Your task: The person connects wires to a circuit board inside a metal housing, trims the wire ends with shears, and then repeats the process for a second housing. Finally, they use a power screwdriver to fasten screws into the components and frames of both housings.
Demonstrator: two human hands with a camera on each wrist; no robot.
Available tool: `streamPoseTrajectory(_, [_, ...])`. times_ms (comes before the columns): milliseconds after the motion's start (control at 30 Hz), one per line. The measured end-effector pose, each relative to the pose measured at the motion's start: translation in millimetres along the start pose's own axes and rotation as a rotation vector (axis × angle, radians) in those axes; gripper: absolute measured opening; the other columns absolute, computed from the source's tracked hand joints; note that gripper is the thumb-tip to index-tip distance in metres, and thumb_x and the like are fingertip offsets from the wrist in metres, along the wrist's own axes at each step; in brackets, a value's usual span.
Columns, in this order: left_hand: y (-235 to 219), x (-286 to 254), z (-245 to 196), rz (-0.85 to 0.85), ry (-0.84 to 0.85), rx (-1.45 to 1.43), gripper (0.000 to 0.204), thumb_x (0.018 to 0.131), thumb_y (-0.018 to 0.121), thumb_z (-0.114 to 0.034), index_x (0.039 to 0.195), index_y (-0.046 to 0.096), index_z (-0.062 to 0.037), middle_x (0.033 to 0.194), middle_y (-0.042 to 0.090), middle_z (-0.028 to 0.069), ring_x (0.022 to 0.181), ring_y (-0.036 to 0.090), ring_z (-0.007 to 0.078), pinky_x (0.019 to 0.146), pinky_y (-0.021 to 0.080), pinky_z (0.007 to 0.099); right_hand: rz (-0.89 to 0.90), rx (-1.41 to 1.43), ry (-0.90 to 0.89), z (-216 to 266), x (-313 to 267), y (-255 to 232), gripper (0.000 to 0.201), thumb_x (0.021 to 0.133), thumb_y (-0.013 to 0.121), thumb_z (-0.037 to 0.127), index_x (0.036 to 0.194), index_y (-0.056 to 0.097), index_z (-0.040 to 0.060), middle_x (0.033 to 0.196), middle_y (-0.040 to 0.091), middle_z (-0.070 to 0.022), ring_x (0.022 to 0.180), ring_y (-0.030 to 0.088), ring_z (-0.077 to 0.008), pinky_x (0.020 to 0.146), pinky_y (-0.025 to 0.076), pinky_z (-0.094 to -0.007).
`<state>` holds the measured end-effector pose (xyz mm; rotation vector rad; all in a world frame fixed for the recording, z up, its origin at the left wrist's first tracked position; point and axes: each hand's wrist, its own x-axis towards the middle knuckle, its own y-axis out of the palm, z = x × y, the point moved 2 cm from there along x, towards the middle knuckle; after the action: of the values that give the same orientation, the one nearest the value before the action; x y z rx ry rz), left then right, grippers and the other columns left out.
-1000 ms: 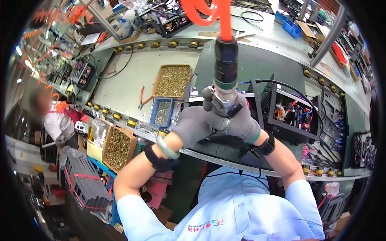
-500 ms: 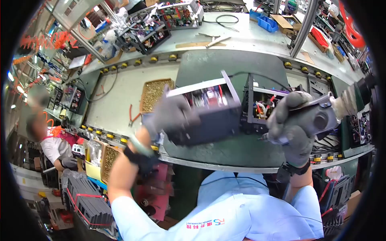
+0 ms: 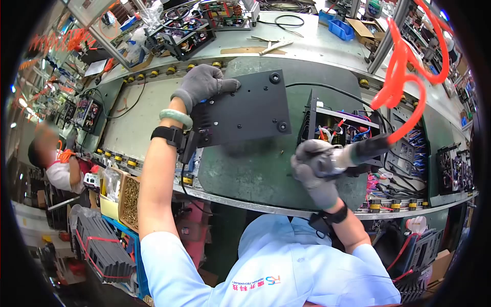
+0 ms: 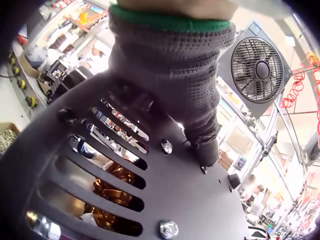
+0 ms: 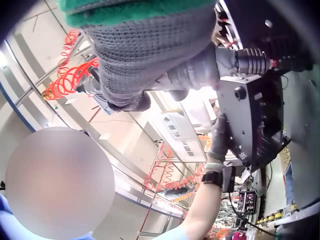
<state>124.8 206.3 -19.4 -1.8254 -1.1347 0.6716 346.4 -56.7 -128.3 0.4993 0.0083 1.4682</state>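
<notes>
My gloved left hand (image 3: 202,84) grips the far left edge of a black metal chassis (image 3: 245,110), tipped so its base with round rubber feet faces me. In the left wrist view, copper coils (image 4: 115,190) show through the vent slots (image 4: 100,172), and screw heads stand on the plate. Gloved too, my right hand (image 3: 314,166) holds an air screwdriver (image 3: 365,151) on a red coiled hose (image 3: 396,92), right of the chassis. The right wrist view shows the tool's bit end (image 5: 250,61) beside the tilted chassis (image 5: 245,110).
Another open black unit (image 3: 348,125) with wiring stands at right on the green mat (image 3: 245,179), a cable trailing from it. A box of brass screws (image 3: 130,202) sits at the left. Rollers line the bench, and more units (image 3: 184,36) stand on the back shelf. Another person is at far left.
Both hands were together at the screwdriver; my left hand then moved to the chassis and tipped its base towards me. My right hand swung right with the screwdriver, then came back left.
</notes>
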Motion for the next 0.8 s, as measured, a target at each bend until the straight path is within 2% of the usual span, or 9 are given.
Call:
streamPoseTrajectory(167, [1, 4, 5, 0.049, -0.075, 0.007, 0.059, 0.063, 0.078, -0.069, 0.071, 0.069, -0.0111, 0.069, 0.066, 0.004, 0.067, 0.064, 0.016, 0.067, 0.05, 0.0314, -0.016, -0.221, -0.188, -36, 24, 35, 0.026, 0.086, 0.066, 0.0, 0.11, 0.056, 0.0051, 0.101, 0.058, -0.0025, 0.088, 0.059, -0.0095, 0.078, 0.051, -0.0258])
streamPoseTrajectory(233, [2, 9, 8, 0.072, -0.096, -0.002, 0.059, 0.061, 0.078, -0.071, 0.071, 0.07, -0.0133, 0.068, 0.066, 0.0033, 0.069, 0.064, 0.0165, 0.069, 0.049, 0.0314, -0.149, 0.188, 0.234, -87, 19, 14, 0.038, 0.081, 0.074, 0.003, 0.113, 0.055, 0.0076, 0.102, 0.058, -0.0021, 0.09, 0.059, -0.0109, 0.083, 0.05, -0.0261])
streamPoseTrajectory(267, [0, 8, 7, 0.044, -0.082, 0.011, 0.059, 0.061, 0.077, -0.072, 0.071, 0.07, -0.0139, 0.068, 0.066, 0.0031, 0.07, 0.065, 0.0167, 0.069, 0.049, 0.0314, -0.062, 0.279, 0.154, -89, 22, 15, 0.039, 0.082, 0.077, 0.008, 0.113, 0.054, 0.0065, 0.103, 0.058, -0.0018, 0.089, 0.06, -0.0122, 0.082, 0.05, -0.0255])
streamPoseTrajectory(300, [0, 6, 5, 0.044, -0.085, 0.007, 0.059, 0.061, 0.077, -0.072, 0.071, 0.07, -0.0139, 0.068, 0.066, 0.0031, 0.07, 0.065, 0.0167, 0.069, 0.049, 0.0314, -0.032, -0.229, 0.14, -90, 24, 9, 0.04, 0.083, 0.077, 0.009, 0.115, 0.054, 0.0071, 0.106, 0.057, -0.0014, 0.091, 0.06, -0.0128, 0.082, 0.05, -0.0258])
streamPoseTrajectory(333, [0, 6, 3, 0.042, -0.089, 0.004, 0.059, 0.06, 0.077, -0.072, 0.07, 0.07, -0.014, 0.068, 0.067, 0.0031, 0.07, 0.065, 0.0169, 0.069, 0.049, 0.0315, -0.078, -0.16, 0.076, -90, 16, 9, 0.036, 0.083, 0.074, 0.005, 0.114, 0.055, 0.0051, 0.103, 0.059, -0.003, 0.089, 0.06, -0.0121, 0.079, 0.05, -0.0257])
streamPoseTrajectory(400, [-1, 3, 3, 0.033, -0.086, 0.032, 0.059, 0.062, 0.076, -0.072, 0.071, 0.071, -0.0135, 0.069, 0.068, 0.0045, 0.072, 0.066, 0.0177, 0.071, 0.05, 0.0326, -0.108, -0.217, -0.227, -50, 12, 33, 0.037, 0.08, 0.073, -0.001, 0.113, 0.056, 0.0042, 0.1, 0.06, -0.0042, 0.087, 0.059, -0.0109, 0.079, 0.049, -0.0255])
streamPoseTrajectory(500, [0, -27, -11, -0.038, -0.044, 0.04, 0.053, 0.065, 0.083, -0.059, 0.073, 0.07, -0.009, 0.069, 0.067, 0.007, 0.066, 0.065, 0.0196, 0.064, 0.05, 0.0332, -0.017, -0.242, -0.048, -7, -3, 27, 0.035, 0.082, 0.072, 0.003, 0.112, 0.054, 0.0073, 0.101, 0.057, -0.0036, 0.09, 0.058, -0.0119, 0.081, 0.048, -0.0267])
streamPoseTrajectory(600, [23, -80, -20, -0.295, 0.214, 0.179, 0.048, 0.062, 0.084, -0.055, 0.068, 0.067, -0.0101, 0.069, 0.061, 0.0101, 0.066, 0.062, 0.0275, 0.065, 0.05, 0.0389, 0.018, 0.255, 0.118, 31, -29, 20, 0.043, 0.083, 0.077, 0.01, 0.117, 0.05, 0.0096, 0.103, 0.054, -0.0045, 0.091, 0.057, -0.0144, 0.078, 0.05, -0.029])
streamPoseTrajectory(800, [100, -195, -21, -0.571, 0.47, 0.263, 0.046, 0.066, 0.08, -0.052, 0.077, 0.065, -0.0099, 0.074, 0.056, 0.0067, 0.068, 0.056, 0.0254, 0.06, 0.044, 0.0373, -0.067, 0.244, -0.159, 62, -36, 7, 0.054, 0.078, 0.083, 0.022, 0.123, 0.055, 0.0133, 0.102, 0.057, -0.0072, 0.083, 0.06, -0.0182, 0.067, 0.051, -0.0337])
